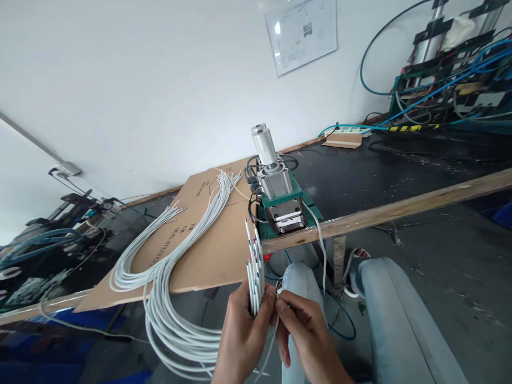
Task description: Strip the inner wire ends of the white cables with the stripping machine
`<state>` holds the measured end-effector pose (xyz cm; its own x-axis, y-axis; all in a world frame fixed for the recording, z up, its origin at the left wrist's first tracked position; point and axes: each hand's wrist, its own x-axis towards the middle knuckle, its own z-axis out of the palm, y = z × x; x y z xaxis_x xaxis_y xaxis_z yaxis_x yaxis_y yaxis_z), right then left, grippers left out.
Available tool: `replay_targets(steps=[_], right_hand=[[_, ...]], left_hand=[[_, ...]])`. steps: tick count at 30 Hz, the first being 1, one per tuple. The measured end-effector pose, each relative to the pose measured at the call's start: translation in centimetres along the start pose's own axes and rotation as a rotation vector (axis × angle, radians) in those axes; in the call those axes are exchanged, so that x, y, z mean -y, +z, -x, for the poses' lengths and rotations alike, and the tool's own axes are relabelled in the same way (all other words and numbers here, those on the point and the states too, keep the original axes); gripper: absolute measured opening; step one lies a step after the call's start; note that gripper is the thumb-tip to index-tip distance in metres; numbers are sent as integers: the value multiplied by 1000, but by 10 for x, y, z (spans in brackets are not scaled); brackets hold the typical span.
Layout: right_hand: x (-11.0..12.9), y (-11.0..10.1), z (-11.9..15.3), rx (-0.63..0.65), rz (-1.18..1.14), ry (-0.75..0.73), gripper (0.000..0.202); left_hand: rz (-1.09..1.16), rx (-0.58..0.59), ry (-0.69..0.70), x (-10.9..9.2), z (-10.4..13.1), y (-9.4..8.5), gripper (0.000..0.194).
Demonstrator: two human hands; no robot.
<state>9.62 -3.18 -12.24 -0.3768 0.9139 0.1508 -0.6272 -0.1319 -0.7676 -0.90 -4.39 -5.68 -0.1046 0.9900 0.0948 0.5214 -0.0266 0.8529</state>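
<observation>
My left hand (245, 325) is closed round a bundle of white cables (256, 266). Their cut ends point upward, and small coloured wire tips show on several of them. Beside it, my right hand (300, 330) pinches a single white cable (273, 341) between thumb and fingers, close to the left thumb. A long looped bunch of white cables (192, 234) runs from the cardboard down over the bench edge toward my left hand. Just beyond the hands stands a small pneumatic press (280, 197) with a knurled silver cylinder and a green base.
Flat cardboard (216, 261) covers part of the black bench (360, 176), which has a wooden front edge. At the right stands a machine with blue air hoses (452, 80); more equipment (36, 240) is at the left. A grey cable (320, 234) hangs from the press beside my knees.
</observation>
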Motion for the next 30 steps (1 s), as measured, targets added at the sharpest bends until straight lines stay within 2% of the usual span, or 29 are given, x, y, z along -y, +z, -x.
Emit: replay_targets(steps=[9, 18, 24, 27, 30], right_hand=[[-5, -4, -1, 9, 11, -4, 46], [-5, -6, 0, -7, 21, -9, 47], [1, -8, -2, -9, 60, 5, 49], [8, -13, -2, 37, 79, 39, 46], [17, -28, -2, 168, 96, 96, 38]], left_hand=[[101, -67, -17, -7, 0, 6, 37], [63, 7, 6, 6, 2, 4, 39], [75, 43, -22, 2, -3, 0, 32], [28, 68, -49, -4, -7, -2, 30], [0, 68, -65, -11, -8, -3, 28]])
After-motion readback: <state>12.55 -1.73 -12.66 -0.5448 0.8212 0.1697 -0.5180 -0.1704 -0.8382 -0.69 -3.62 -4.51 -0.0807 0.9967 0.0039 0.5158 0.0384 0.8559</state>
